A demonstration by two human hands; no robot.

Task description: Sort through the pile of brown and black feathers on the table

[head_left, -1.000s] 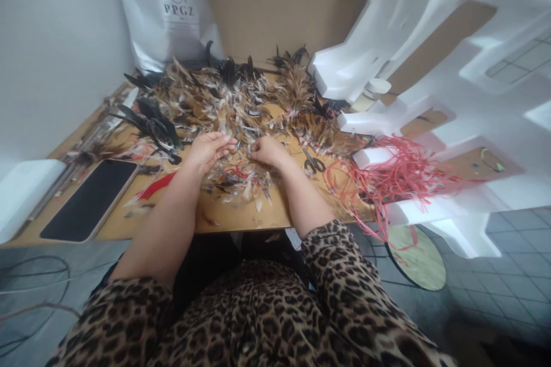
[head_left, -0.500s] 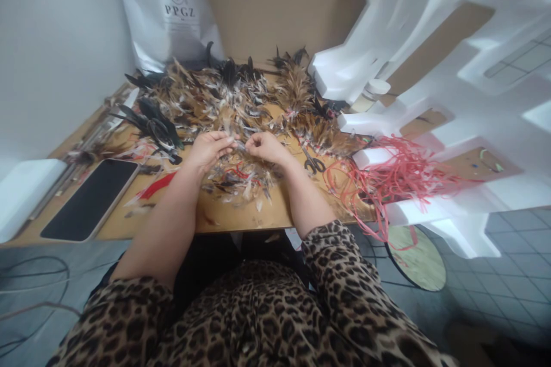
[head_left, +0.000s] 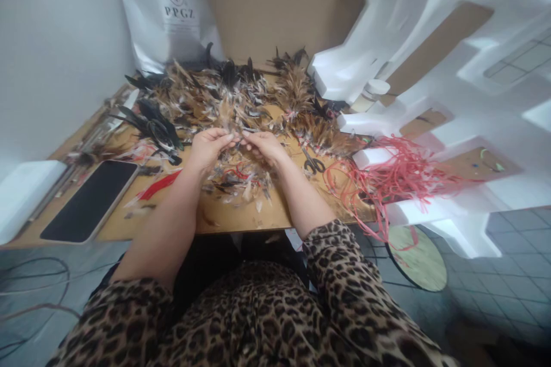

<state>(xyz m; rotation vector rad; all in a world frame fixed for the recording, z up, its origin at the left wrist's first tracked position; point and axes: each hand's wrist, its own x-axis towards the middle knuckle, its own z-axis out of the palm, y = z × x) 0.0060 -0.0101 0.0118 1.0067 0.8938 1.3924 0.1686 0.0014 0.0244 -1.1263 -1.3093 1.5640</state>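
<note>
My left hand (head_left: 209, 147) is closed in a pinch over the middle of the table. A tan feather (head_left: 226, 113) rises from its fingertips, its lower end hidden by them. Close beside it, almost touching, my right hand (head_left: 266, 145) pinches at the base of the same feather; any thin tie there is too small to make out. Beneath both hands lies a loose heap of small feathers (head_left: 245, 186) with red strands among them. Behind them spreads a large pile of brown feathers (head_left: 193, 92).
Scissors (head_left: 313, 164) lie right of my right hand, near a tangle of pink-red ribbon (head_left: 400, 172) on white foam (head_left: 434, 209). To the left are black feathers (head_left: 152, 126), a red strip (head_left: 159, 185) and a phone (head_left: 92, 200). A white bag (head_left: 172, 28) stands behind.
My right hand's fingers have stretched from a curl into a pinch, its thumb meeting my left fingertips. The left hand has barely moved.
</note>
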